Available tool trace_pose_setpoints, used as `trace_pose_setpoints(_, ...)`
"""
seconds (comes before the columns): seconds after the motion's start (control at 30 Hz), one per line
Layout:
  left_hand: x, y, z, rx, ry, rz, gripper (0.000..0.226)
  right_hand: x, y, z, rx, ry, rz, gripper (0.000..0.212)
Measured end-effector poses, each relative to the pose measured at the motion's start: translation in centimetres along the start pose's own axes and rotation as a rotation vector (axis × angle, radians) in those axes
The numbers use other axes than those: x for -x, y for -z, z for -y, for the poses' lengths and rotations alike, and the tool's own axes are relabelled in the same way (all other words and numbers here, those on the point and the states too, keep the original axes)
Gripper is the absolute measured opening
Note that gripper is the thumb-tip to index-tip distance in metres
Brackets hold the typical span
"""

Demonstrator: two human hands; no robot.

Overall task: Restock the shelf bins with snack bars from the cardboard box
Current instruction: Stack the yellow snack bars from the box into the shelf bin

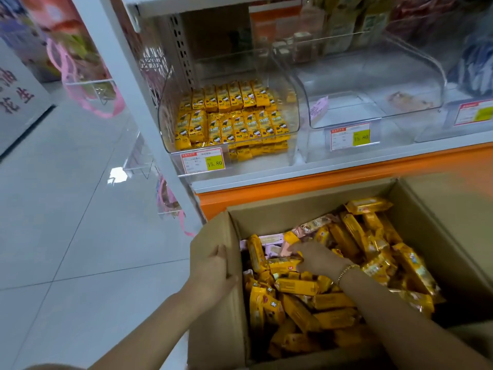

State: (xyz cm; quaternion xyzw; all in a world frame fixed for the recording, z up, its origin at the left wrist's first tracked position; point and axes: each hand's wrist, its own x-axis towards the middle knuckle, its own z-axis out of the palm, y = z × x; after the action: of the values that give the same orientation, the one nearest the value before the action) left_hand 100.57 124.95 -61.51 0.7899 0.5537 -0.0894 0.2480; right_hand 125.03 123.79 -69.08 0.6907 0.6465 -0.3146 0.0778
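Left hand: the left hand (213, 273) is pinching the cardboard box (213, 329) by its 9 o'clock wall, fingers outside and thumb hooked over the rim, and is steadying it.
Right hand: the right hand (317, 259) is reaching down inside the box, with its fingertips on a yellow bar (282, 265). The back of the hand is hiding the grip, so I cannot tell whether it is closing round the bar or only touching it.
Stock: the snack bars (330, 319) are lying loose and crisscross, covering the box floor.
Bar axis: the touched bar is lying roughly 9-to-3, across the fingers.
Target bearing: the left bin (166, 129) — part-filled with yellow packs in rows — is sitting up on the shelf at 11 o'clock from the right hand. The middle bin (346, 113) is sitting at 1 o'clock and looking almost bare.
Nearer hand: the right one is in among the bars, so the lift is probably falling to it — up and away toward 12.
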Motion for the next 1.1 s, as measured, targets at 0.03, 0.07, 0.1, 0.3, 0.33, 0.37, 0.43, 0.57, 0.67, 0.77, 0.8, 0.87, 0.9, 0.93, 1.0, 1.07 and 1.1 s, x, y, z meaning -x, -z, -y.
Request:
trace_pose_setpoints(0.03,0.0,-0.1,0.0,0.001,0.007,0.004,0.064,-0.1,-0.5,-0.2,0.031,0.009,-0.016,0.051)
trace_pose_setpoints(0.07,-0.1,-0.2,0.0,0.002,0.012,0.001,0.064,-0.2,-0.9,-0.3,0.053,0.003,-0.031,0.048)
trace_pose_setpoints(0.1,-0.2,-0.2,0.1,0.0,0.026,0.011,0.064,-0.3,-1.2,-0.4,0.078,-0.004,-0.048,0.047)
trace_pose_setpoints(0.3,-1.2,0.3,-0.4,-0.011,0.054,0.004,0.058,-0.4,-0.1,0.3,0.138,0.02,-0.121,0.046)
trace_pose_setpoints(0.33,-1.4,0.4,-0.6,0.004,0.05,-0.035,0.059,-0.3,0.4,0.5,0.075,0.03,-0.154,0.045)
trace_pose_setpoints(0.37,-1.7,0.5,-1.0,0.059,0.038,-0.083,0.058,0.0,1.0,0.7,-0.008,0.032,-0.182,0.044)
trace_pose_setpoints(0.43,-1.8,1.2,-2.1,0.254,0.024,-0.163,0.056,0.6,2.5,1.6,-0.155,0.05,-0.242,0.04)
trace_pose_setpoints(0.57,-2.2,2.9,-3.5,0.474,0.04,-0.25,0.024,2.5,5.2,2.7,-0.29,0.158,-0.299,0.036)
trace_pose_setpoints(0.67,-3.0,4.7,-2.5,0.494,0.068,-0.205,0.056,4.7,6.7,2.7,-0.325,0.255,-0.275,0.037)
trace_pose_setpoints(0.77,-3.0,6.2,-3.0,0.626,0.025,0.116,0.042,6.4,7.5,2.7,-0.327,0.307,-0.252,0.036)
trace_pose_setpoints(0.8,-2.8,6.6,-3.4,0.657,0.012,0.223,0.037,6.9,7.7,2.7,-0.328,0.321,-0.254,0.035)
trace_pose_setpoints(0.87,-2.2,7.1,-3.7,0.691,-0.015,0.363,0.033,7.7,7.9,2.4,-0.369,0.357,-0.259,0.035)
trace_pose_setpoints(0.9,-2.1,7.3,-3.8,0.708,-0.019,0.406,0.032,8.3,8.1,2.2,-0.416,0.374,-0.263,0.034)
trace_pose_setpoints(0.93,-1.8,7.7,-3.8,0.735,-0.016,0.444,0.034,8.7,8.3,1.8,-0.484,0.386,-0.27,0.034)
trace_pose_setpoints(1.0,-1.5,8.6,-3.8,0.821,0.003,0.478,0.039,9.7,8.8,1.0,-0.643,0.405,-0.309,0.029)
trace_pose_setpoints(1.07,-1.1,9.8,-3.9,0.945,0.013,0.464,0.042,10.5,9.5,0.2,-0.743,0.405,-0.375,0.025)
trace_pose_setpoints(1.1,-1.0,10.3,-3.9,1.016,0.013,0.443,0.042,10.8,9.8,-0.4,-0.771,0.411,-0.379,0.034)
